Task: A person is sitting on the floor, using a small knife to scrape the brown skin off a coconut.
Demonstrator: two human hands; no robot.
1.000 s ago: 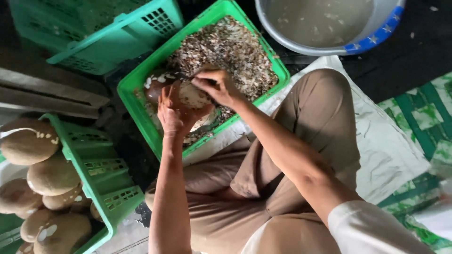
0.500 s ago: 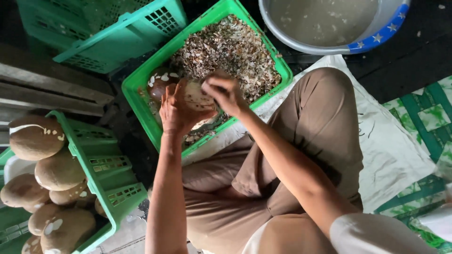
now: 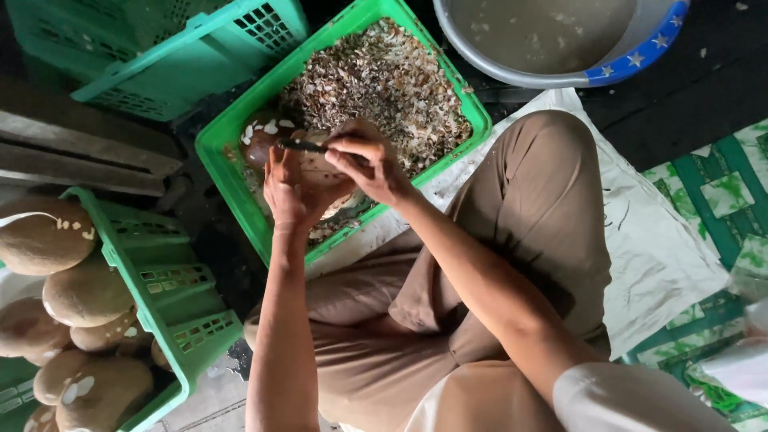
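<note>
The left hand (image 3: 290,186) cups a rounded brown coconut (image 3: 314,166) from below, fingers curled closed around it, while the right hand (image 3: 366,158) pinches shut on a thin dark blade (image 3: 302,145) and lays it across the top of the shell. The coconut sits in both hands directly above a bright green plastic basket (image 3: 226,140) that is heaped with pale and brown shavings (image 3: 384,80). Compared with a second ago, the hands have shifted slightly: the right hand has drawn back toward the body and the blade now points out to the left, showing clearly against the shell where it was earlier hidden under the fingers. The coconut remains in the same place over the basket, so the scraping appears to be carrying on, with peelings falling into the heap below. To the person's left, a second green crate (image 3: 172,304) holds a pile of whole brown coconuts (image 3: 84,292), some with pale patches. An empty teal crate (image 3: 192,52) lies tilted at the upper left. A grey basin (image 3: 512,68) with a blue rim stands beyond the basket. The person sits with a knee bent, wearing tan trousers (image 3: 536,216), on a pale sheet (image 3: 656,240) spread over a green patterned mat (image 3: 720,192).
</note>
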